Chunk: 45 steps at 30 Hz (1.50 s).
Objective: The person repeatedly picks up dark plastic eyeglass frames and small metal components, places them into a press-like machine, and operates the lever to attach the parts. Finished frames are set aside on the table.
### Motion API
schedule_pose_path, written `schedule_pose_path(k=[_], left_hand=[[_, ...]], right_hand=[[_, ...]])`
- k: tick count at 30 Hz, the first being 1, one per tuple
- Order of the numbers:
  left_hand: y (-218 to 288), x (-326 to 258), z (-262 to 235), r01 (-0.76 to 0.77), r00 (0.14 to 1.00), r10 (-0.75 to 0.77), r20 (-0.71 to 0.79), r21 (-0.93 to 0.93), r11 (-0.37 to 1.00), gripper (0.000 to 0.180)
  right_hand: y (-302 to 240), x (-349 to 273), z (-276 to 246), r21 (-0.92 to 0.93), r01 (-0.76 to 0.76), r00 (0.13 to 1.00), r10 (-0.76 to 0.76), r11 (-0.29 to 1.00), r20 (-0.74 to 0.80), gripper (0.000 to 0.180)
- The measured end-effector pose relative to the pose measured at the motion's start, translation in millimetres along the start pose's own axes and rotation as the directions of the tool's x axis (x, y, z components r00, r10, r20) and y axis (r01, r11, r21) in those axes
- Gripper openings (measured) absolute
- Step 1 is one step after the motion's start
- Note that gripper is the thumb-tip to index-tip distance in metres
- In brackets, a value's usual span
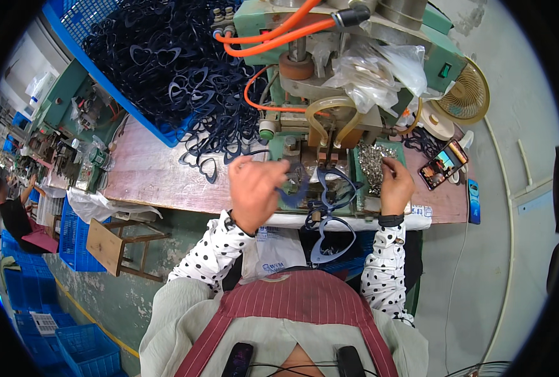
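Here the left hand (pixel 254 188) grips a blue heart-shaped frame (pixel 295 188) lying crosswise, while the right hand (pixel 395 185) pinches small metal parts (pixel 373 160).

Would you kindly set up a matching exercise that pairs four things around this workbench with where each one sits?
Things:
1. left hand
2. right hand
3. blue crate
4. phone

Places:
A. lying lit at the bench's right end
B. at the pile of small silvery metal parts
C. holding a dark blue heart-shaped frame before the green machine
D. on the bench's left, heaped with dark frames

Pairs: 1-C, 2-B, 3-D, 4-A
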<state>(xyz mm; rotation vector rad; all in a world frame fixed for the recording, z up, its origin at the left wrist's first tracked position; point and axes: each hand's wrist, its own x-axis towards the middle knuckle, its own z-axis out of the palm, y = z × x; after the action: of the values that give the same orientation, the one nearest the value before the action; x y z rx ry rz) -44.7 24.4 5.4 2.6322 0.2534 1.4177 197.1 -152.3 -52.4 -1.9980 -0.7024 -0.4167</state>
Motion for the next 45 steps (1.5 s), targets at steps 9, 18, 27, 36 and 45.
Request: schedule_pose_path(k=[9,18,27,36,45], left_hand=[[49,16,17,-0.325,0.944,0.330,-0.015,-0.209,0.922,0.034],[45,6,26,-0.338,0.919,0.392,0.033,-0.443,0.830,0.039],[38,15,24,-0.434,0.828,0.559,0.041,-0.583,0.687,0.035],[20,19,51,-0.378,0.780,0.623,0.065,-0.744,0.551,0.054],[25,9,49,-0.436,0.792,0.608,0.061,-0.640,0.632,0.037]], right_hand=[[-100,-3,-17,0.580,-0.355,0.896,0.089,0.733,0.435,0.030],[-120,-3,-6,0.442,-0.337,0.883,0.117,0.831,0.454,0.044],[-101,-2,2,0.610,-0.343,0.918,0.117,0.714,0.379,0.052],[46,0,-14,-0.030,-0.217,0.956,0.218,0.976,0.195,0.039],[53,-14,2,-0.292,0.081,0.970,-0.008,0.953,0.243,0.019]])
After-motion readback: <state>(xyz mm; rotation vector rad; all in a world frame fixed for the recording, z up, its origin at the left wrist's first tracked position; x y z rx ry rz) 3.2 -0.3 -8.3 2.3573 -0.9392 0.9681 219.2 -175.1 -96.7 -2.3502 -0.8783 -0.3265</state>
